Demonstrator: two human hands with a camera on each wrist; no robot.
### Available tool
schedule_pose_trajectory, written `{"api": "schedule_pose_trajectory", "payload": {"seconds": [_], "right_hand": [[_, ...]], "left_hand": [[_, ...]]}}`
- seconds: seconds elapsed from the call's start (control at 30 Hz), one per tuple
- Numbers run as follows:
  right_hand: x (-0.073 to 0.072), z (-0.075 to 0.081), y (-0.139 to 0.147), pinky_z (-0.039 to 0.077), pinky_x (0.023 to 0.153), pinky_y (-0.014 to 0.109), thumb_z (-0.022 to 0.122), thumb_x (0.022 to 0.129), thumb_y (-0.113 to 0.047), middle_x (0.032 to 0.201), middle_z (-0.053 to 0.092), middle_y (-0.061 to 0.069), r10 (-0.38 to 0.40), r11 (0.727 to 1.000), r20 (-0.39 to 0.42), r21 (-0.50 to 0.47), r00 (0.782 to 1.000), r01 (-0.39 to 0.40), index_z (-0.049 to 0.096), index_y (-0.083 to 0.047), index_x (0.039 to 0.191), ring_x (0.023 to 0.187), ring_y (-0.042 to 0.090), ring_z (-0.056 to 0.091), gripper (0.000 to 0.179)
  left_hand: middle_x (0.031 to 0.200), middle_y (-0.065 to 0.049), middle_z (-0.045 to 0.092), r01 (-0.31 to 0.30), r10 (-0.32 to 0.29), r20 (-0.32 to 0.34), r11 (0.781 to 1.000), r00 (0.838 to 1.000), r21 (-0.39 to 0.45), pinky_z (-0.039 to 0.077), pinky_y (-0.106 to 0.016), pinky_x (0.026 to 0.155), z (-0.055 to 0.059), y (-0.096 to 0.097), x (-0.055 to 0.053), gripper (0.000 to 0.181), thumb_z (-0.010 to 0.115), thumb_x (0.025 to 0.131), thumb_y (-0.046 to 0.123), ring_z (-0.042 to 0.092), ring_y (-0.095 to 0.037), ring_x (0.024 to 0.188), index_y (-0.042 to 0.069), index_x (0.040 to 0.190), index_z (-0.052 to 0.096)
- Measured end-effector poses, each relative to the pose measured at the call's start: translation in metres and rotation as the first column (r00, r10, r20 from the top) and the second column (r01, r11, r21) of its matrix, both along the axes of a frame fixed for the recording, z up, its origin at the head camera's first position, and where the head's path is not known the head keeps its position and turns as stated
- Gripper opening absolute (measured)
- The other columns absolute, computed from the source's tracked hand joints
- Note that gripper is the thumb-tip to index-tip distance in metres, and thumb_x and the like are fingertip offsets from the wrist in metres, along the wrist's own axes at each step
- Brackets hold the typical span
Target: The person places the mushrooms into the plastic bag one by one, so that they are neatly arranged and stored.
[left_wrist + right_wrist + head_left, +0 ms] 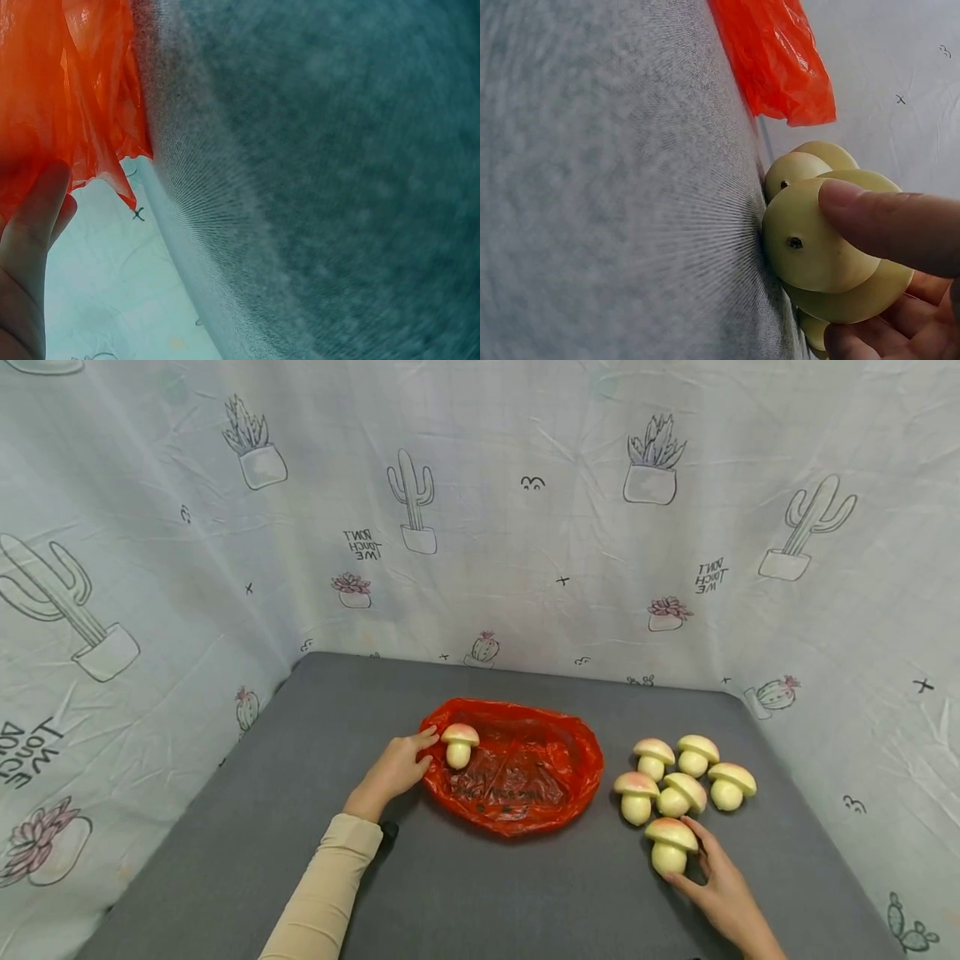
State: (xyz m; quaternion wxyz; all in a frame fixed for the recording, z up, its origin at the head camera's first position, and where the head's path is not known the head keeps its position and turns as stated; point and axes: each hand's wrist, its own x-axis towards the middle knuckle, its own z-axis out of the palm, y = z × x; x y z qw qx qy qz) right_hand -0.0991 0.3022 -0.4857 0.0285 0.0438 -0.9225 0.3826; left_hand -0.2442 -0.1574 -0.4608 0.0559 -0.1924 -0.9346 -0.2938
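Note:
A red plastic bag (517,827) lies on the table with its mouth spread wide. One toy mushroom (459,747), pale-stemmed with a pinkish cap, is inside at the bag's left end. My left hand (401,767) holds the bag's left rim; the left wrist view shows its fingers (41,199) against the red plastic (67,90). To the right of the bag, my right hand (720,885) grips another mushroom (669,850) between thumb and fingers. In the right wrist view that mushroom's round stem (802,240) faces the camera, low against the table.
Several more mushrooms (681,795) stand or lean in a cluster just beyond the right hand. The grey table (247,827) extends left and in front of the bag. A patterned white curtain (495,527) hangs around the back and sides.

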Motion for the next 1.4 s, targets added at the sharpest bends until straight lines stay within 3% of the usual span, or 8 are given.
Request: {"api": "schedule_pose_trajectory", "payload": {"seconds": [0.1, 0.23, 0.5, 0.7, 0.83, 1.07, 1.23, 1.4], "right_hand": [[0.001, -0.001, 0.001, 0.03, 0.088, -0.001, 0.073, 0.081, -0.023, 0.145, 0.03, 0.031, -0.003, 1.0, -0.02, -0.003, 1.0, 0.003, 0.023, 0.003, 0.147, 0.128, 0.036, 0.04, 0.087], [0.002, -0.003, 0.002, 0.041, 0.094, 0.014, 0.074, 0.081, -0.022, 0.144, 0.032, 0.031, -0.006, 1.0, -0.04, 0.001, 0.999, 0.006, 0.024, 0.003, 0.147, 0.127, 0.012, 0.042, 0.087], [0.005, -0.001, 0.002, 0.028, 0.08, -0.006, 0.073, 0.082, -0.025, 0.144, 0.033, 0.028, -0.054, 0.998, -0.023, -0.035, 0.998, 0.053, 0.024, 0.002, 0.147, 0.12, 0.015, 0.044, 0.086], [0.009, 0.005, 0.006, 0.028, 0.08, -0.006, 0.074, 0.081, -0.018, 0.14, 0.034, 0.031, -0.062, 0.997, -0.071, -0.055, 0.996, 0.058, 0.025, 0.004, 0.146, 0.101, -0.031, 0.021, 0.084], [0.007, 0.009, 0.003, 0.028, 0.081, -0.006, 0.074, 0.08, -0.013, 0.14, 0.035, 0.031, -0.04, 0.997, -0.13, -0.074, 0.991, 0.03, 0.027, 0.004, 0.146, 0.103, -0.031, 0.024, 0.083], [0.003, 0.019, -0.006, 0.027, 0.084, -0.005, 0.073, 0.082, -0.016, 0.142, 0.034, 0.03, -0.021, 0.997, -0.155, -0.075, 0.988, 0.009, 0.025, 0.0, 0.148, 0.108, -0.03, 0.024, 0.083], [-0.002, 0.028, -0.012, 0.028, 0.087, -0.004, 0.072, 0.082, -0.012, 0.143, 0.033, 0.028, 0.016, 0.994, -0.188, -0.103, 0.982, -0.036, 0.025, -0.002, 0.149, 0.112, -0.028, 0.025, 0.082], [-0.009, 0.031, -0.019, 0.031, 0.088, -0.002, 0.073, 0.08, -0.004, 0.141, 0.036, -0.004, 0.052, 0.985, -0.253, -0.147, 0.966, -0.092, 0.029, -0.003, 0.148, 0.116, -0.023, 0.033, 0.081]], "left_hand": [[0.139, -0.017, 0.05, 0.002, -0.002, 0.001, 1.0, 1.0, 0.003, 0.038, -0.029, 0.061, 0.0, 0.0, 0.0, 0.043, 0.061, 0.085, 0.0, 0.055, -0.022, 0.075, -0.005, 0.128, 0.057], [0.139, -0.018, 0.05, 0.008, -0.008, -0.003, 1.0, 1.0, -0.001, 0.037, -0.027, 0.06, -0.001, 0.0, -0.001, 0.043, 0.061, 0.085, 0.0, 0.051, -0.018, 0.069, -0.005, 0.128, 0.057], [0.138, -0.016, 0.051, 0.007, -0.007, -0.017, 1.0, 1.0, -0.016, 0.04, -0.028, 0.065, -0.001, 0.001, -0.005, 0.044, 0.061, 0.084, -0.001, 0.06, -0.025, 0.087, -0.004, 0.127, 0.058], [0.139, -0.016, 0.051, 0.021, -0.021, -0.01, 1.0, 1.0, -0.005, 0.04, -0.028, 0.065, 0.0, 0.005, -0.005, 0.043, 0.06, 0.085, 0.0, 0.061, -0.029, 0.095, -0.004, 0.127, 0.058], [0.14, -0.015, 0.049, 0.009, -0.009, 0.012, 1.0, 1.0, 0.0, 0.036, -0.026, 0.059, -0.001, 0.003, -0.003, 0.042, 0.06, 0.086, 0.0, 0.052, -0.022, 0.067, -0.003, 0.128, 0.058], [0.137, -0.016, 0.052, 0.009, -0.009, -0.026, 1.0, 1.0, -0.002, 0.042, -0.03, 0.069, -0.002, 0.001, -0.002, 0.042, 0.06, 0.085, -0.001, 0.061, -0.031, 0.104, -0.004, 0.126, 0.059], [0.138, -0.017, 0.051, 0.015, -0.015, -0.022, 1.0, 1.0, -0.007, 0.038, -0.029, 0.061, 0.0, 0.001, -0.003, 0.043, 0.061, 0.084, 0.0, 0.061, -0.027, 0.078, -0.004, 0.127, 0.059], [0.138, -0.016, 0.051, 0.014, -0.014, -0.009, 1.0, 1.0, -0.009, 0.035, -0.026, 0.059, -0.001, 0.001, -0.003, 0.043, 0.061, 0.084, 0.0, 0.054, -0.019, 0.071, -0.003, 0.128, 0.058]]}}
